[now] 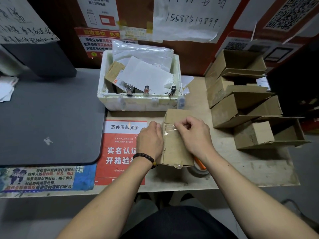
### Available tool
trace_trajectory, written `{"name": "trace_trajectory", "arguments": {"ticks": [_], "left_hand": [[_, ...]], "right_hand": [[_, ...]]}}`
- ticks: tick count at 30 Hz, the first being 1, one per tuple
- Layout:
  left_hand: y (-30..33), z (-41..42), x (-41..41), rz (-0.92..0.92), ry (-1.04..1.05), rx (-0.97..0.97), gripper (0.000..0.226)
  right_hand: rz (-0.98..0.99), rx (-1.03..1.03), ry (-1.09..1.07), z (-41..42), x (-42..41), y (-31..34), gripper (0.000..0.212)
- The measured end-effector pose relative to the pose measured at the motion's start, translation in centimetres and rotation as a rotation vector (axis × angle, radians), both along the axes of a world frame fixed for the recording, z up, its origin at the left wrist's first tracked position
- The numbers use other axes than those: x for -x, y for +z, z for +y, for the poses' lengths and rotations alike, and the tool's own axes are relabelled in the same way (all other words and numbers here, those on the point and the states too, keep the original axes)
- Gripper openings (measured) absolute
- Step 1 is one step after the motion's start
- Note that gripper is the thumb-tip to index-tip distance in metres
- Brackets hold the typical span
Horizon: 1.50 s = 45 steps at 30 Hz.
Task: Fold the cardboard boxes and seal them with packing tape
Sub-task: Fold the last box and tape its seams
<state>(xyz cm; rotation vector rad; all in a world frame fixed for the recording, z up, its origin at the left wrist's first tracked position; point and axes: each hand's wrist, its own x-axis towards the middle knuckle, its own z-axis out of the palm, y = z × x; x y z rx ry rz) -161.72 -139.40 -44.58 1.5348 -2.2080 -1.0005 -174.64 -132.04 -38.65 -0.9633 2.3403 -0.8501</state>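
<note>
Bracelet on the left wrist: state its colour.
Dark brown beads, one amber; head view.

Left hand (149,140) steadying cardboard box (174,147), right hand (195,135) pressing tape (168,129)

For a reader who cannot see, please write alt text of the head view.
Two hands, left hand and right hand, press clear tape across a closed cardboard box on a table. Behind it stands a white foam box; open boxes are stacked at the right.

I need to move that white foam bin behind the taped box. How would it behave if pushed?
The white foam bin probably slides easily, since foam is light. Its walls look chipped and patched with tape, so they may crumble under hard pressure. The loose papers piled above its rim could shift or spill.
</note>
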Motion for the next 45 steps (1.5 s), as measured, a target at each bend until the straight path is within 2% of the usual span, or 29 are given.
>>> {"name": "trace_trajectory", "arguments": {"ticks": [3,6,12,15,22,28,31,33,34,37,39,41,45], "left_hand": [[-0.5,-0.5,0.1,-0.087,-0.065,-0.034,0.037],[-0.5,-1.6,-0.3,-0.113,-0.011,-0.206,0.052],[2.3,-1.3,-0.4,0.131,0.057,-0.246,0.031],[2.4,-0.8,-0.1,0.139,0.095,-0.251,0.028],[1.4,-1.7,-0.1,0.187,0.247,-0.454,0.031],[2.2,-1.1,0.2,0.177,0.218,-0.386,0.026],[2.2,-0.8,0.0,0.197,0.23,-0.368,0.027],[2.0,-0.6,-0.2,0.214,0.233,-0.366,0.029],[2.0,-0.5,-0.3,0.221,0.228,-0.36,0.029],[1.9,-0.2,-0.5,0.225,0.189,-0.35,0.024],[1.7,-0.4,-0.9,0.263,0.134,-0.419,0.022],[1.7,-0.6,-1.4,0.307,0.117,-0.507,0.027],[1.9,-1.0,-1.4,0.308,0.151,-0.512,0.027]], "right_hand": [[-0.025,0.022,-0.008,0.2,0.1,-0.4,0.024],[-0.002,0.026,0.014,0.3,0.3,-0.7,0.023],[0.101,0.072,0.071,0.4,-0.3,-1.7,0.025],[0.107,0.085,0.066,0.3,-0.4,-2.3,0.025],[0.268,0.142,0.067,0.5,-0.5,-3.6,0.025],[0.317,0.122,0.006,0.4,-1.2,-3.7,0.024],[0.215,0.109,-0.101,0.5,-0.9,-3.6,0.051],[0.056,0.042,-0.144,0.4,-0.6,-3.6,0.069],[-0.036,0.006,-0.151,0.4,-0.5,-3.5,0.071],[-0.233,-0.019,-0.155,0.5,-0.1,-3.1,0.053],[-0.305,0.01,-0.16,0.6,0.1,-2.9,0.044],[-0.362,0.029,-0.163,0.6,0.3,-3.1,0.043],[-0.412,0.05,-0.132,0.8,0.8,-3.7,0.046]]}}
